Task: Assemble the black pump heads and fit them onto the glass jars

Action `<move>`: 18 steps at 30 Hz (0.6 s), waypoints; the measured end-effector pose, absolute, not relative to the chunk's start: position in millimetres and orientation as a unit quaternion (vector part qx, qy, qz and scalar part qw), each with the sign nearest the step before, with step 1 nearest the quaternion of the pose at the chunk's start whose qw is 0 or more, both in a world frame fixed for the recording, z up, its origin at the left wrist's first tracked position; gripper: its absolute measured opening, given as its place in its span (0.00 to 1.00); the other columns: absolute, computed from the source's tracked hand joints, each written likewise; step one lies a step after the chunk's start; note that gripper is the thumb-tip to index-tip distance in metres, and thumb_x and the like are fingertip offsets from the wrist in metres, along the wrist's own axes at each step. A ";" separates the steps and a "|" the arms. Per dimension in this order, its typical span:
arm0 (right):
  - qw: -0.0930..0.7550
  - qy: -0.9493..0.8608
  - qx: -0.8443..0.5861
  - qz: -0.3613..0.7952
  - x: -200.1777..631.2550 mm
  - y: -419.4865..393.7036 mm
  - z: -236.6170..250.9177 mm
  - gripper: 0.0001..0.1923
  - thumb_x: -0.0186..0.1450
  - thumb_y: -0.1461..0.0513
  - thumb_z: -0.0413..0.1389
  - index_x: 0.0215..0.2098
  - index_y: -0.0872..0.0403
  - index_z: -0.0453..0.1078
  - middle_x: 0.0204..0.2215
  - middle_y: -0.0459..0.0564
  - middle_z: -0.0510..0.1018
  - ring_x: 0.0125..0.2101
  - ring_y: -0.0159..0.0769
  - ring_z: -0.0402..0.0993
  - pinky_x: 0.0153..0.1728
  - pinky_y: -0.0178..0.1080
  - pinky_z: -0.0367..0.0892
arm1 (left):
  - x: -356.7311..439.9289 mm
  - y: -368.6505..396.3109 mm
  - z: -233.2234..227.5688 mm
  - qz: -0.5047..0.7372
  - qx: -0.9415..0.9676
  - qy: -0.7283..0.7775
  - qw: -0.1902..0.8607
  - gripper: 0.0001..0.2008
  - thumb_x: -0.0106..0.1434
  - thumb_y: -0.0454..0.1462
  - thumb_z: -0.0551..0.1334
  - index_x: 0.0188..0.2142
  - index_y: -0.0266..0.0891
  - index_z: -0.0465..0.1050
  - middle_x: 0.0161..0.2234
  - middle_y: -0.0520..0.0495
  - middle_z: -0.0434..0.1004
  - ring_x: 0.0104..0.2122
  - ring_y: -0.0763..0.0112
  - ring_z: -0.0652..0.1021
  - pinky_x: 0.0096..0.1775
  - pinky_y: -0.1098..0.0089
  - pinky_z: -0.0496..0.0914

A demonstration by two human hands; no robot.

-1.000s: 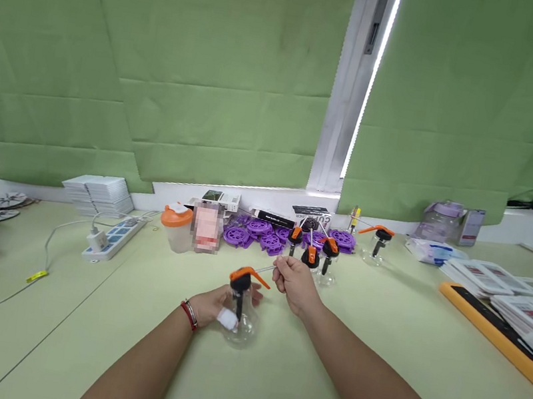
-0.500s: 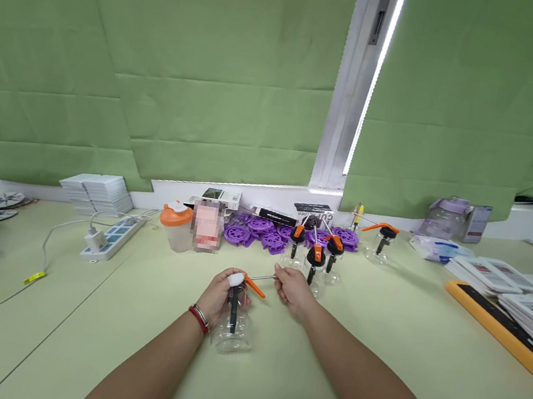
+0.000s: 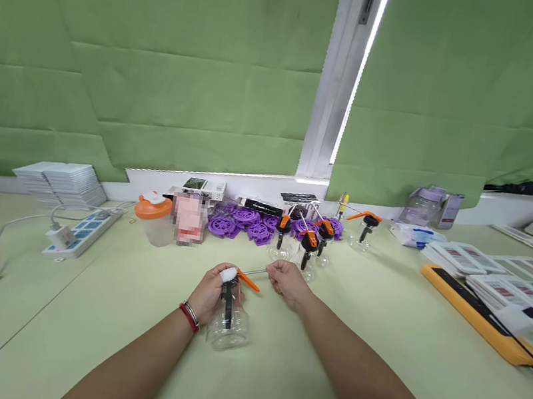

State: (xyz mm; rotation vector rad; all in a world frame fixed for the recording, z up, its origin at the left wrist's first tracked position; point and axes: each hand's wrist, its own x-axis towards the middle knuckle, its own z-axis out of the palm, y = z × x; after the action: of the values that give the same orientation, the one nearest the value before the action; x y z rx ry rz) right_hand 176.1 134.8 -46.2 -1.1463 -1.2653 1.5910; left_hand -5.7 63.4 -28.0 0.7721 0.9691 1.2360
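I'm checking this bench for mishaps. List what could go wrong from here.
1. The clear bottle is steadied only by the left hand; a slip could tip it.
2. The right hand pinches the thin metal tube, which could bend.
3. The bottles behind stand close and might be knocked.

A small clear glass bottle with a rounded belly (image 3: 228,328) stands upright on the pale green counter (image 3: 320,370), near its front middle. A black pump head with an orange trigger lever (image 3: 248,281) sits on its neck, and a black stem runs down inside the glass. A thin metal spout tube (image 3: 255,271) sticks out from the head, pointing to the right and slightly away, roughly level.
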 end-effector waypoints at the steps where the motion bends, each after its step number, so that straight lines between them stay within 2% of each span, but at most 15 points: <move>1: 0.405 -0.504 -0.432 0.629 175.9 134.3 -47.2 0.16 0.53 0.53 0.62 0.26 0.54 0.62 0.13 0.37 0.65 0.12 0.21 0.53 0.13 0.27 0.47 | -6.4 64.0 -28.7 0.546 0.337 0.426 0.638 0.15 0.51 0.42 0.65 0.37 0.39 0.66 0.20 0.53 0.71 0.18 0.67 0.75 0.21 0.68 0.68; 4: 0.406 -0.513 -0.411 0.636 176.7 133.7 -47.8 0.16 0.54 0.51 0.60 0.28 0.55 0.64 0.17 0.41 0.70 0.13 0.23 0.58 0.13 0.28 0.51 | -7.8 65.1 -30.2 0.550 0.335 0.429 0.633 0.16 0.51 0.41 0.65 0.37 0.39 0.66 0.21 0.53 0.71 0.19 0.66 0.76 0.21 0.68 0.68; 8: 0.387 -0.505 -0.448 0.629 177.8 133.7 -46.1 0.18 0.57 0.49 0.57 0.24 0.55 0.62 0.14 0.40 0.67 0.11 0.22 0.53 0.11 0.28 0.45 | -9.1 65.3 -30.6 0.544 0.341 0.429 0.635 0.15 0.51 0.42 0.65 0.37 0.38 0.67 0.21 0.53 0.71 0.18 0.67 0.75 0.20 0.69 0.68; 12: 0.395 -0.507 -0.414 0.644 179.7 133.3 -44.6 0.15 0.52 0.54 0.62 0.28 0.55 0.65 0.16 0.40 0.69 0.14 0.23 0.59 0.12 0.28 0.51 | -10.5 65.3 -31.3 0.545 0.344 0.425 0.635 0.15 0.52 0.42 0.64 0.37 0.37 0.68 0.21 0.52 0.71 0.19 0.68 0.75 0.22 0.68 0.69; 16: 0.377 -0.496 -0.452 0.639 181.1 133.2 -43.7 0.15 0.56 0.52 0.58 0.25 0.56 0.65 0.14 0.41 0.67 0.11 0.22 0.55 0.10 0.28 0.46 | -11.0 64.9 -30.9 0.542 0.347 0.425 0.636 0.15 0.52 0.42 0.64 0.37 0.37 0.68 0.21 0.52 0.72 0.19 0.69 0.75 0.25 0.66 0.71; 18: 0.389 -0.497 -0.444 0.636 181.4 133.7 -44.0 0.13 0.54 0.54 0.60 0.27 0.56 0.66 0.16 0.40 0.69 0.12 0.22 0.57 0.11 0.28 0.49 | -11.1 64.5 -30.0 0.542 0.348 0.427 0.635 0.14 0.52 0.41 0.64 0.36 0.37 0.68 0.21 0.53 0.71 0.18 0.69 0.75 0.25 0.66 0.71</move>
State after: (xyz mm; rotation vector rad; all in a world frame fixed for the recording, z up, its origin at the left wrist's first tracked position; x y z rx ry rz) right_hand 181.4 133.7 -44.0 -1.1298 -1.2629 1.6176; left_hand -11.1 64.5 -30.0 0.7951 0.9755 1.2397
